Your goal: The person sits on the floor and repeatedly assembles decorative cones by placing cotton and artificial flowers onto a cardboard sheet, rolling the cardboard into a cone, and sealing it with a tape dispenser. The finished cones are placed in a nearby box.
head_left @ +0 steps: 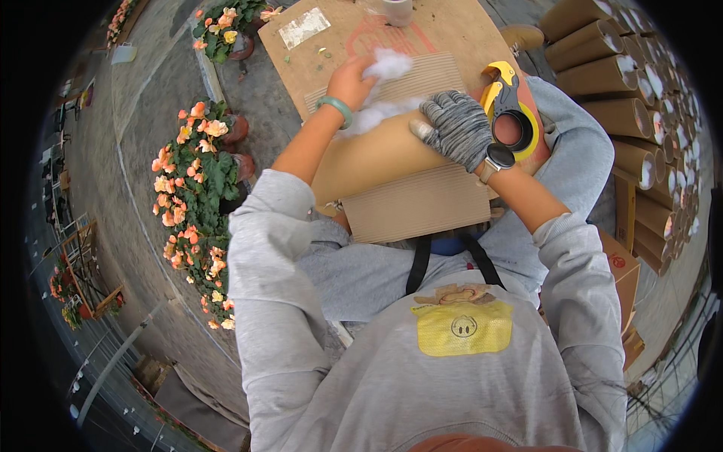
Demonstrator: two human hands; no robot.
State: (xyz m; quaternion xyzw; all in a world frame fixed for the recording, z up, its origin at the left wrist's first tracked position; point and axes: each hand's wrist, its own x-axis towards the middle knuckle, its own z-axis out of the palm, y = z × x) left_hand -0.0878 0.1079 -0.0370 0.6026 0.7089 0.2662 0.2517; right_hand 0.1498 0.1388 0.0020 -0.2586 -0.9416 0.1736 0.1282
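Observation:
My bare left hand (352,81), with a green bangle at the wrist, pinches a tuft of white fluffy wadding (391,65). More wadding lies just below it, along the far edge of a smooth brown cardboard sheet (365,162). This sheet looks curved. Ribbed corrugated cardboard (418,207) shows on its near and far sides. On the sheet's right part rests my right hand (456,129) in a grey knitted glove, fingers bent over the far edge and holding it. A yellow and black tape dispenser (512,120) lies beside that hand.
Under the work is a large cardboard surface (339,45) with a translucent cup (398,10) at its far side. Many brown cardboard tubes (602,79) with white filling are stacked to the right. Potted orange flowers (188,181) line the left.

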